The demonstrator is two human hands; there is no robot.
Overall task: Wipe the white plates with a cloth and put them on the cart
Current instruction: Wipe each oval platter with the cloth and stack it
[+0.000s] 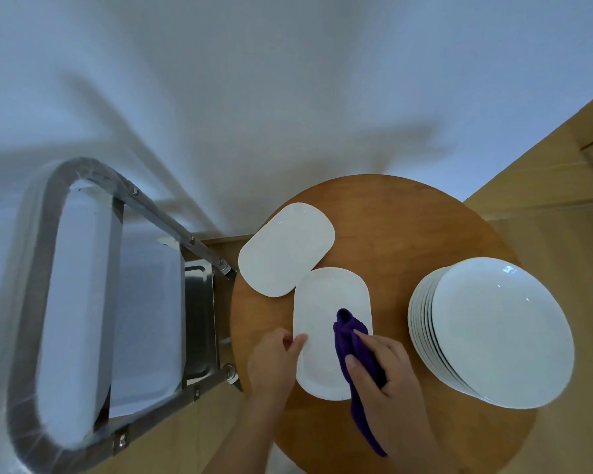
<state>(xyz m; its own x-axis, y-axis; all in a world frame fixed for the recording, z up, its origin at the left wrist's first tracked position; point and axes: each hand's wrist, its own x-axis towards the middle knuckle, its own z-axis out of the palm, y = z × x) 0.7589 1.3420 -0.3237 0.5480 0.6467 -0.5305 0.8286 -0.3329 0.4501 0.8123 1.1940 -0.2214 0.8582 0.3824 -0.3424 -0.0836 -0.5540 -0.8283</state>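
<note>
A white oblong plate lies on the round wooden table in front of me. My left hand grips its left rim, thumb on top. My right hand presses a purple cloth onto the plate's right side; the cloth's tail hangs past my wrist. A second oblong plate rests behind it, and the two plates' edges meet. A stack of several round white plates stands at the table's right. The metal cart is to the left.
The cart has a thick tubular handle, white-lined shelves and a steel tray next to the table edge. A white wall is behind. Wooden floor and a wooden panel lie to the right.
</note>
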